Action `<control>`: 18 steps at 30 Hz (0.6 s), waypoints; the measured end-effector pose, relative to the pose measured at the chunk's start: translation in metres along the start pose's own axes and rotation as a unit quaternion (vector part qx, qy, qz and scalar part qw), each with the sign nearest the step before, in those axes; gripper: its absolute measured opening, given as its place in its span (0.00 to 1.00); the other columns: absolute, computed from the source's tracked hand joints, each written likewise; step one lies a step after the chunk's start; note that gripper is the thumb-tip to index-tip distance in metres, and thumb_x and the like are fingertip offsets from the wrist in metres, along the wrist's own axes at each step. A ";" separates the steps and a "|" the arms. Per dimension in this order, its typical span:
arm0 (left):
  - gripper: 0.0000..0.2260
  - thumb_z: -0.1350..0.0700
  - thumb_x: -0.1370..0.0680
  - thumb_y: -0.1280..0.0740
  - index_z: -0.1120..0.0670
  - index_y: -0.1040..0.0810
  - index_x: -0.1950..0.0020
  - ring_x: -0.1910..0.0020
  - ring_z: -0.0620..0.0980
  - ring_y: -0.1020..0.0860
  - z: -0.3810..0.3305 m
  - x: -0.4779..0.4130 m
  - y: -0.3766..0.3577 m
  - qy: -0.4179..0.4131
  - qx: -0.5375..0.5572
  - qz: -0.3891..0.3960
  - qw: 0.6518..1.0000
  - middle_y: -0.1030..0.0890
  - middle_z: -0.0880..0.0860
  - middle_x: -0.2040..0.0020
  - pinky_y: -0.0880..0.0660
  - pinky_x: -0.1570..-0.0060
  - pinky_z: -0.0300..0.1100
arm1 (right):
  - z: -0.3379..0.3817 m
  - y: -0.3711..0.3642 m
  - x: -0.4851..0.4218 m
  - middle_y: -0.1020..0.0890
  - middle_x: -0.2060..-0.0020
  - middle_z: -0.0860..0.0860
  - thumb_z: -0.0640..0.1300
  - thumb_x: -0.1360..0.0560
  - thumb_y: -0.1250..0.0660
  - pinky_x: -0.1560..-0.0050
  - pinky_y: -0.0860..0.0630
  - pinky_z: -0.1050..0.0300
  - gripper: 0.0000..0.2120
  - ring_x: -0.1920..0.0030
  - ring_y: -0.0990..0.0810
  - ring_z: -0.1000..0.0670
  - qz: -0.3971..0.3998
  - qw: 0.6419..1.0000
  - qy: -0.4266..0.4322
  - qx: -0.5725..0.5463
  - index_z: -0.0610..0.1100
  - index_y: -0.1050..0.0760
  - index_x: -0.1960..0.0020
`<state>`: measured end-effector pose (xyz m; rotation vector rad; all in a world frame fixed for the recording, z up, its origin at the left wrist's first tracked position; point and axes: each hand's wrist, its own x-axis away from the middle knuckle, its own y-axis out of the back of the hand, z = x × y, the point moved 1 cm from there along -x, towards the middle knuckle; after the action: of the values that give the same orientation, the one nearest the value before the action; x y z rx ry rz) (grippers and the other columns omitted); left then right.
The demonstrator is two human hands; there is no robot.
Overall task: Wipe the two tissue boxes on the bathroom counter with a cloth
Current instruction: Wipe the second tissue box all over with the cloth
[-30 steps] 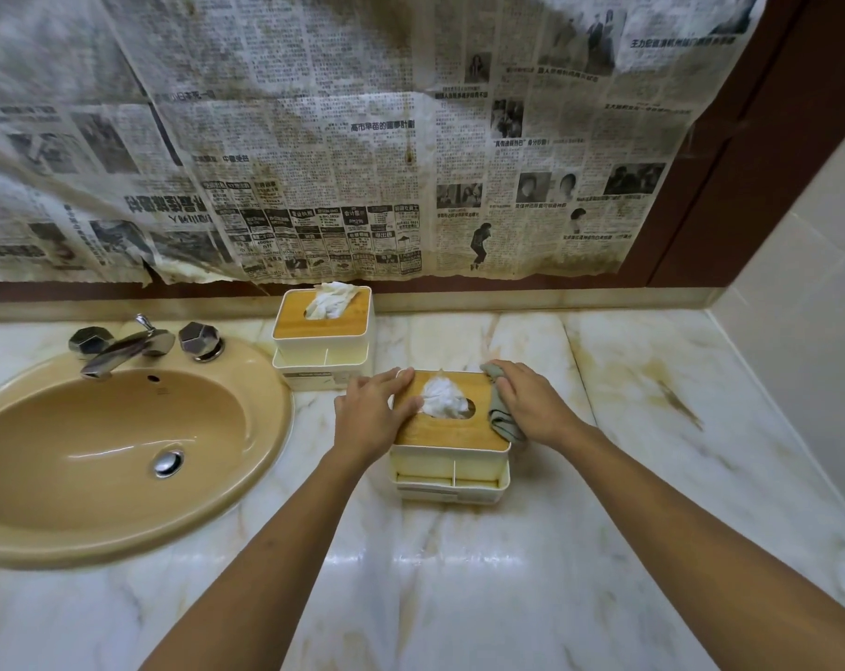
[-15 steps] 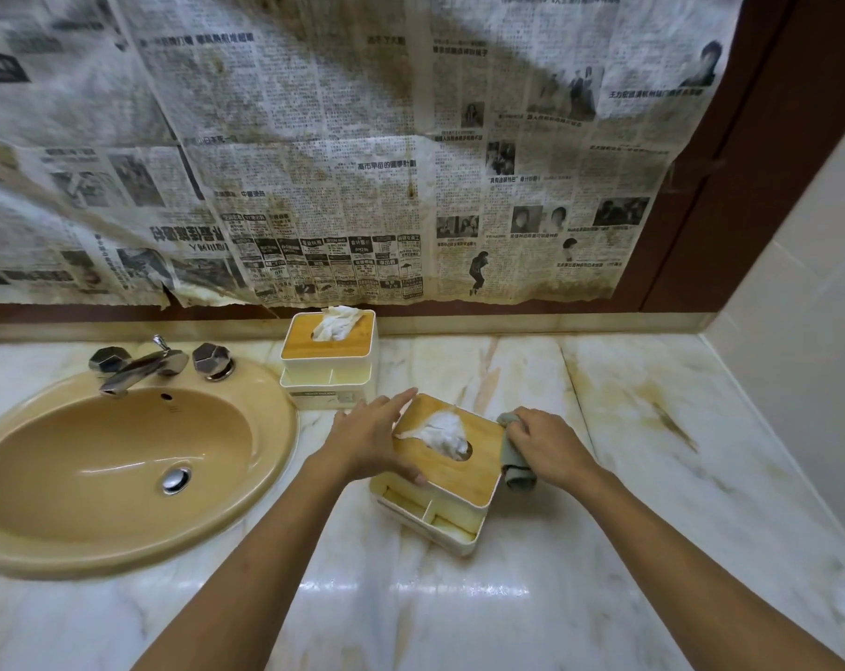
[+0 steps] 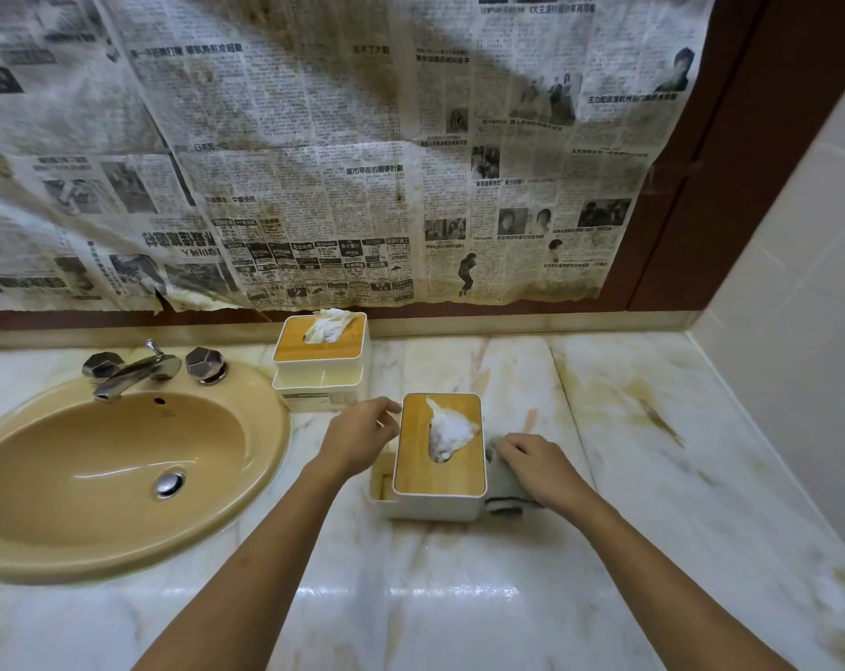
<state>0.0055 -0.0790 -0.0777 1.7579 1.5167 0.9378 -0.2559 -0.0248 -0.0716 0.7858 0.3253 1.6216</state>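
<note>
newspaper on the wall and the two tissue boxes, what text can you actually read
"高市早苗…": start of a headline on the newspaper; the rest is blurred.
"王力宏…": start of a headline, same paper's upper right.
Body columns and advert boxes: too small to read.
Faint front strip on the far tissue box: too small.
No text seen on the near tissue box.
</note>
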 end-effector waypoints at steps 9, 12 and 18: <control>0.17 0.45 0.24 0.34 0.42 0.27 0.35 0.43 0.51 0.29 -0.051 0.012 -0.026 -0.138 -0.094 -0.066 0.984 0.26 0.48 0.43 0.29 0.44 0.48 | -0.001 -0.002 -0.003 0.19 0.57 0.41 0.45 0.21 0.44 0.62 0.33 0.53 0.15 0.60 0.27 0.47 -0.053 0.995 -0.033 -0.074 0.36 0.25 0.56; 0.17 0.48 0.20 0.39 0.39 0.30 0.30 0.38 0.53 0.31 -0.062 0.007 -0.039 -0.172 -0.188 0.008 0.967 0.26 0.49 0.40 0.34 0.42 0.49 | 0.000 -0.003 -0.005 0.19 0.58 0.41 0.46 0.21 0.44 0.63 0.33 0.53 0.15 0.61 0.26 0.47 -0.060 0.995 -0.027 -0.079 0.37 0.25 0.57; 0.04 0.51 0.23 0.36 0.46 0.22 0.51 0.48 0.48 0.26 -0.056 0.005 -0.016 -0.137 -0.015 0.017 0.990 0.21 0.46 0.50 0.28 0.47 0.47 | -0.001 -0.003 -0.003 0.24 0.54 0.47 0.47 0.19 0.44 0.59 0.31 0.57 0.15 0.57 0.26 0.51 -0.086 0.994 0.007 -0.070 0.41 0.23 0.55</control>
<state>-0.0501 -0.0713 -0.0597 1.8129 1.2953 0.6980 -0.2544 -0.0271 -0.0753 0.6229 0.2772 1.4713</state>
